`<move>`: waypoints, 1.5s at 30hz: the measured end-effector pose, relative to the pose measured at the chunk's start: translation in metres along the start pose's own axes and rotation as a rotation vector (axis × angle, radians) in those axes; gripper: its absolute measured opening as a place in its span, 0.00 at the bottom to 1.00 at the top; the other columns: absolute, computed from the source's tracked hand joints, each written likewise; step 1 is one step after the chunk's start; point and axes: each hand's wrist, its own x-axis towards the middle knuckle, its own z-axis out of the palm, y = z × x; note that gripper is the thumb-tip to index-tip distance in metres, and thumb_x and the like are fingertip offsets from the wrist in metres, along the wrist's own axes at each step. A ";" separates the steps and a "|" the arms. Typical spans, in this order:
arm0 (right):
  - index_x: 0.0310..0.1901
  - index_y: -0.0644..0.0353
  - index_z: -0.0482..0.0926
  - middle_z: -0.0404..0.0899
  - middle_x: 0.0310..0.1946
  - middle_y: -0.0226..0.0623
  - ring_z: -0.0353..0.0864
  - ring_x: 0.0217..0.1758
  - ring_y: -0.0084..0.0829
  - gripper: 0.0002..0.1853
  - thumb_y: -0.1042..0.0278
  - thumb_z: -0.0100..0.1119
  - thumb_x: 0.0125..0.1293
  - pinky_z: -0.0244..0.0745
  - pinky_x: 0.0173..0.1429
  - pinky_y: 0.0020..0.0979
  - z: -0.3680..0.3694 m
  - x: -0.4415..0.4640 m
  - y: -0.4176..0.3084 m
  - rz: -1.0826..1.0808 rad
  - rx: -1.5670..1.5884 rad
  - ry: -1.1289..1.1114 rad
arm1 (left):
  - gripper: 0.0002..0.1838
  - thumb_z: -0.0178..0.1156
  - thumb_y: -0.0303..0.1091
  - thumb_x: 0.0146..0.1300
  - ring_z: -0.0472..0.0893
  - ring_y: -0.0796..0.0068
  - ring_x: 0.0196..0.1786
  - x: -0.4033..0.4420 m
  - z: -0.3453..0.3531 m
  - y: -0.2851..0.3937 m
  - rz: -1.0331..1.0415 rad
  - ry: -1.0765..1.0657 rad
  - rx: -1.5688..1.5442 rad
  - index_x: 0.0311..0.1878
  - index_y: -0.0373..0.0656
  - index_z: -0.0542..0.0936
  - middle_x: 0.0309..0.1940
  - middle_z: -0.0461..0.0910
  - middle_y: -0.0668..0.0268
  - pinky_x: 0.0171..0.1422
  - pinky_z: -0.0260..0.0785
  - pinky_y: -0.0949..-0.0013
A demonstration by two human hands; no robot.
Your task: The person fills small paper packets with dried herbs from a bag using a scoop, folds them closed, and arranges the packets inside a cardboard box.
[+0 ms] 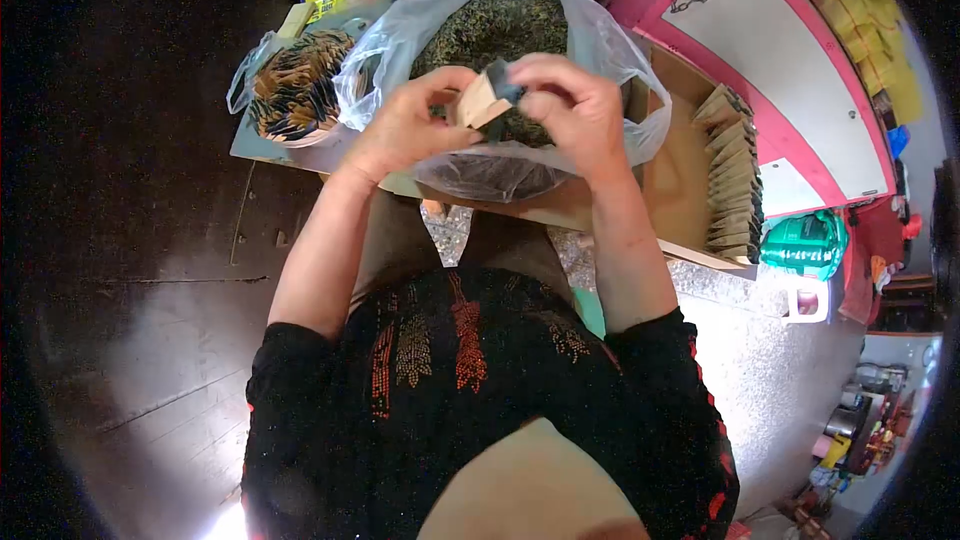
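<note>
My left hand grips a small tan paper packet between thumb and fingers, tilted above the mouth of a large clear plastic bag. The packet's upper end is dark and slightly blurred. At that end my right hand pinches with thumb and forefinger. Inside the bag lies a heap of dark greenish-brown, dried, crumbly stuff, just beyond both hands. The hands and the packet cover part of the heap.
On the left, a container holds many folded tan-and-dark packets. A cardboard tray on the right has a row of similar packets standing along its side. Behind it is a pink-and-white cabinet. A green pouch sits beyond the tray's corner.
</note>
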 end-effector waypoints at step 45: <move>0.35 0.61 0.83 0.81 0.23 0.40 0.81 0.26 0.29 0.09 0.68 0.57 0.56 0.75 0.33 0.30 0.012 0.037 0.117 0.082 -0.554 0.209 | 0.31 0.71 0.24 0.51 0.77 0.72 0.52 0.007 -0.029 -0.053 -0.280 0.225 0.148 0.59 0.39 0.70 0.50 0.78 0.62 0.55 0.71 0.71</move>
